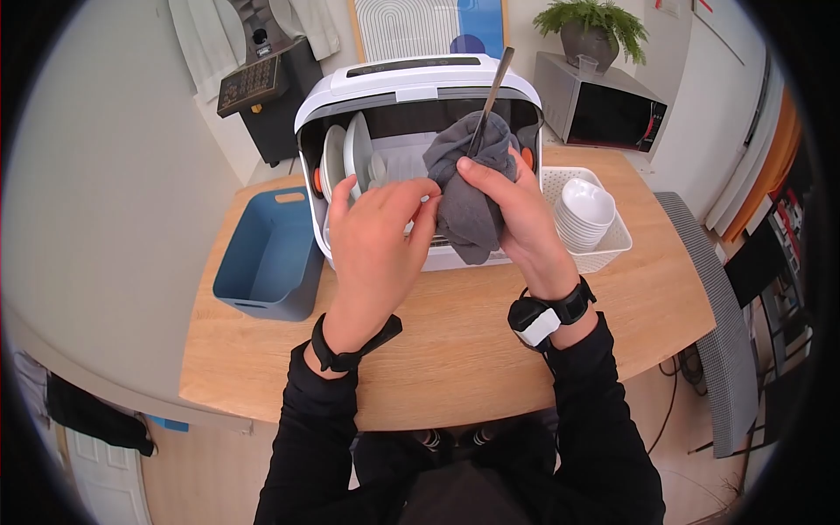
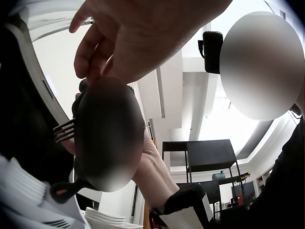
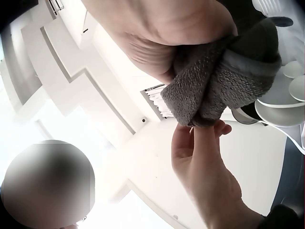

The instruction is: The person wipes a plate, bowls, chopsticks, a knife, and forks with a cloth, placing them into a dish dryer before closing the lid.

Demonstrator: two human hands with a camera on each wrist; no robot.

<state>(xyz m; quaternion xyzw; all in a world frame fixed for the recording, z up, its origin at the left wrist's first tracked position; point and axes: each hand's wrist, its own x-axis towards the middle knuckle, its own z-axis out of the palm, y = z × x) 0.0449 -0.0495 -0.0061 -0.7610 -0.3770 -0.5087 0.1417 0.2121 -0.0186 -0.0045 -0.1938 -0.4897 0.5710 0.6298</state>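
My right hand (image 1: 516,197) holds a bunched dark grey cloth (image 1: 468,214), wrapped round a metal fork (image 1: 494,92). The fork sticks up out of the cloth; its tines show in the left wrist view, and its lower part is hidden in the folds. From the left, my left hand (image 1: 376,232) pinches at the cloth's edge with thumb and fingertips. The right wrist view shows the left fingertips (image 3: 202,131) right at the cloth's lower end. Behind both hands stands a white countertop dishwasher (image 1: 420,83), its front open, with plates (image 1: 357,149) upright at its left side.
A blue plastic bin (image 1: 267,249) stands left of the dishwasher on the wooden table (image 1: 437,350). To the right, a white perforated basket (image 1: 612,254) holds stacked white bowls (image 1: 584,214). A microwave (image 1: 604,101) with a potted fern (image 1: 591,35) on it stands behind.
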